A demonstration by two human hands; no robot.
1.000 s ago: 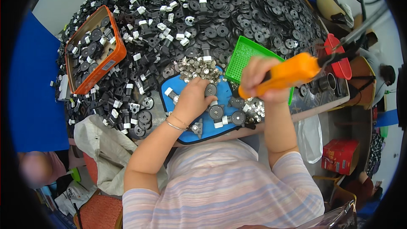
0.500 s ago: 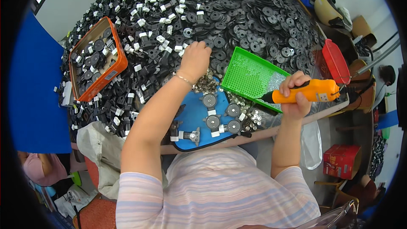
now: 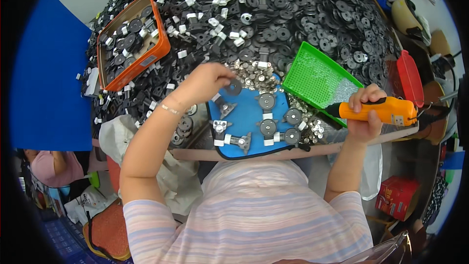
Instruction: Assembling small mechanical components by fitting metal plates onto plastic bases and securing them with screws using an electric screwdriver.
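My left hand (image 3: 207, 79) pinches a black round disc (image 3: 234, 87) by its edge, above the upper left corner of a blue mat (image 3: 244, 117). On the mat lie several black parts with white ends; some carry round discs, such as the assembly (image 3: 267, 127) in the middle, while those at the left show no disc. My right hand (image 3: 366, 120) is wrapped round an orange electric screwdriver (image 3: 388, 111) with a black nose. The tool is level and points left, over the lower corner of a green tray (image 3: 309, 76) that holds small shiny pieces.
Small metal parts (image 3: 254, 74) are heaped behind the mat. A large pile of black discs (image 3: 332, 34) and white-ended parts (image 3: 195, 17) covers the far side. An orange box (image 3: 163, 46) of parts stands left, a red tray (image 3: 409, 78) right. Another person (image 3: 58, 166) is at the far left.
My left hand has come back from the pile toward the mat's upper left, now with a black disc in it. The whole view has shifted; the screwdriver stays in my right hand.
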